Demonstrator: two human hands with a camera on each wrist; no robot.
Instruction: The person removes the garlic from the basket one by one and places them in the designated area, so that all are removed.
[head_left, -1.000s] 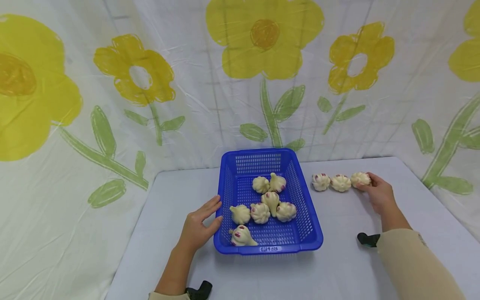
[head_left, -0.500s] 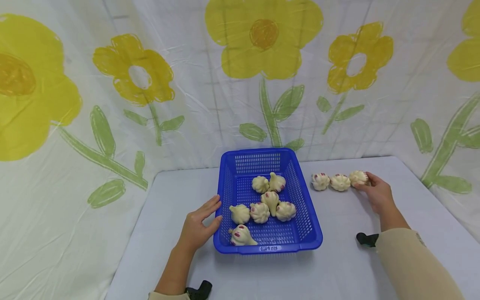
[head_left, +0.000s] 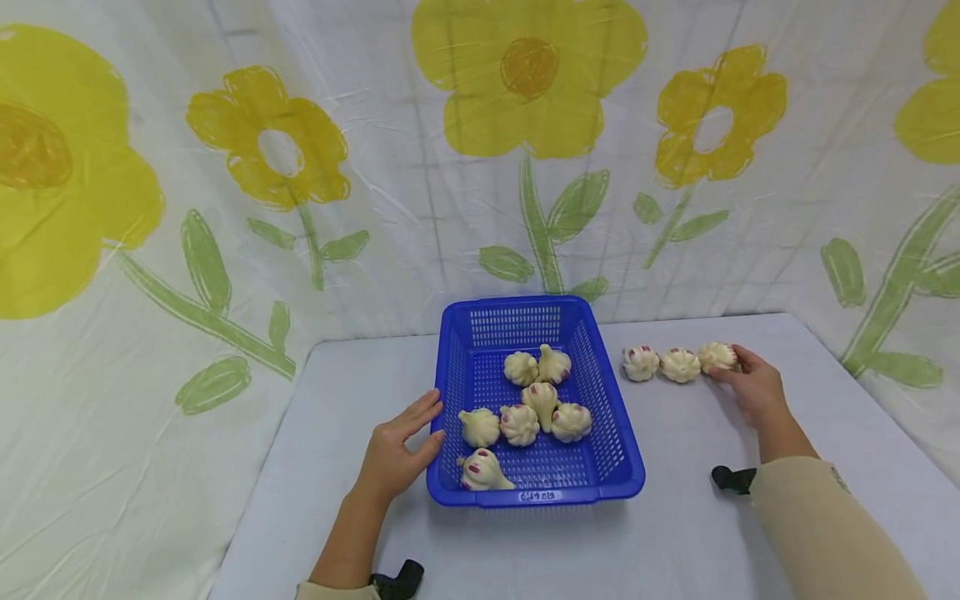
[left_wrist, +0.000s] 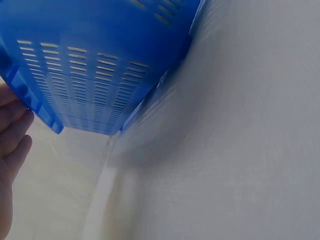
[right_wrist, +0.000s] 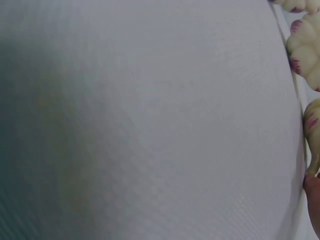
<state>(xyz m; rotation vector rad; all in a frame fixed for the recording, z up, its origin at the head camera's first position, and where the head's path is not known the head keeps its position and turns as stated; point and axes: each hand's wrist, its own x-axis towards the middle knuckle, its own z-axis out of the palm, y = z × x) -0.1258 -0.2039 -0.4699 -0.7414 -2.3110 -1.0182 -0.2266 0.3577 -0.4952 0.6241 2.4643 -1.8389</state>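
A blue plastic basket (head_left: 633, 454) stands mid-table with several garlic bulbs (head_left: 520, 426) lying in it. My left hand (head_left: 396, 457) rests against the basket's left rim, its fingers fairly straight; the left wrist view shows those fingers (left_wrist: 15, 122) beside the rim. To the right of the basket, three garlic bulbs form a row along the back: a left one (head_left: 641, 363), a middle one (head_left: 680, 365) and a right one (head_left: 717, 356). My right hand (head_left: 757, 390) pinches the right one between thumb and fingers. In the right wrist view the thumb (right_wrist: 313, 197) meets that bulb's stem end.
The table (head_left: 337, 400) has a white cover. Behind it hangs a white curtain (head_left: 390, 275) printed with yellow flowers. A black wrist-worn piece (head_left: 733, 480) juts out by the right sleeve, and a similar one (head_left: 399, 581) by the left.
Over the last second the right-hand bulb and my right hand have shifted very slightly left. My left hand and the basket stay put.
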